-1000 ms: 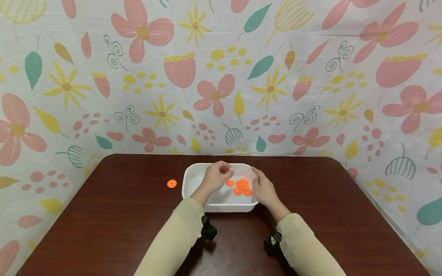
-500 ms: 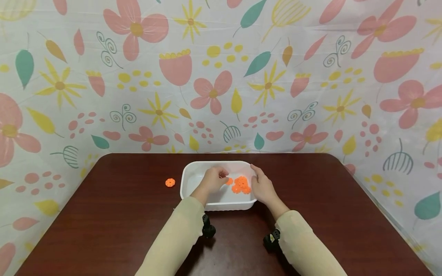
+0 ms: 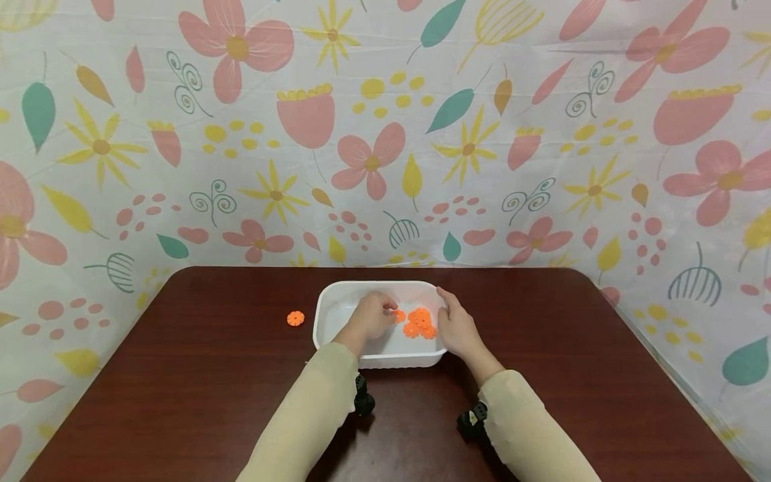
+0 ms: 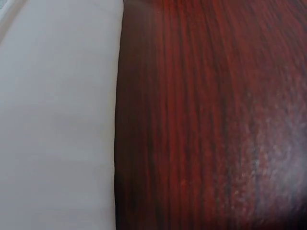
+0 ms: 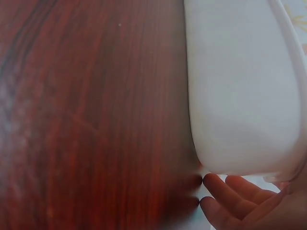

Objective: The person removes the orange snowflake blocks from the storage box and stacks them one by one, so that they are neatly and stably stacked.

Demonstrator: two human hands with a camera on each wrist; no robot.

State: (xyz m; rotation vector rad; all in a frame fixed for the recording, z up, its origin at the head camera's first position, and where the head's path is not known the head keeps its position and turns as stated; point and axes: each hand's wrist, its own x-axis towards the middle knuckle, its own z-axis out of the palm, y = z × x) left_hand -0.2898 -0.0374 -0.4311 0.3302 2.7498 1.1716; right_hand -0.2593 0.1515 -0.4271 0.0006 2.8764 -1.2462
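A white plastic tray [image 3: 385, 361] stands on the dark wooden table. My left hand [image 3: 372, 316] reaches into it, finger and thumb pinching a small orange flower-shaped disc [image 3: 400, 316] that the fingertips partly cover. Just right of that, several more orange discs [image 3: 420, 323] lie in a loose pile on the tray floor. At the tray's right end my right hand [image 3: 459, 328] grips the wall near the rim. The right wrist view shows the fingers [image 5: 230, 196] of that hand against the outside of the tray [image 5: 240, 86]. Only tray wall [image 4: 57, 115] and table appear in the left wrist view.
One orange disc [image 3: 296, 318] lies on the table [image 3: 229, 375] to the left of the tray. Behind the table's far edge hangs a white cloth [image 3: 373, 221] printed with flowers and leaves.
My left hand has lowered into the tray, its fingertips coming down onto the single orange disc. The right hand has kept its hold on the tray's end. The head view has shifted slightly.
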